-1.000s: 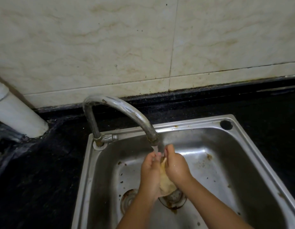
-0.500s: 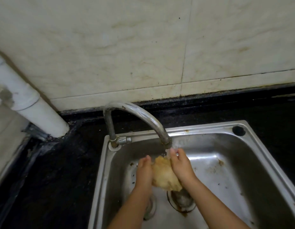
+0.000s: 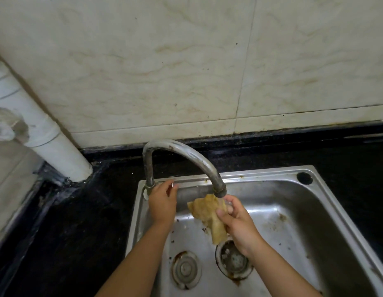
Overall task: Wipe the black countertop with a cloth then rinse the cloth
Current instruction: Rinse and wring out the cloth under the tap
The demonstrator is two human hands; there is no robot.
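One cloth [image 3: 208, 215] bunched in right hand [image 3: 240, 224] grip, under faucet spout [image 3: 219, 190].

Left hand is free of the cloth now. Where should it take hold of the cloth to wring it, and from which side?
Grip the loose upper flap of the cloth, coming from the left. The right hand pinches its right edge, so the crumpled left part under the faucet spout hangs free, facing the left hand.

The left hand [image 3: 162, 203] covers the tap handle at the faucet [image 3: 182, 159] base, so its grip there cannot be judged. The cloth [image 3: 210, 217] hides part of the right hand's [image 3: 240, 224] fingers. The sink [image 3: 327, 206] and both forearms are cut off at the bottom edge.
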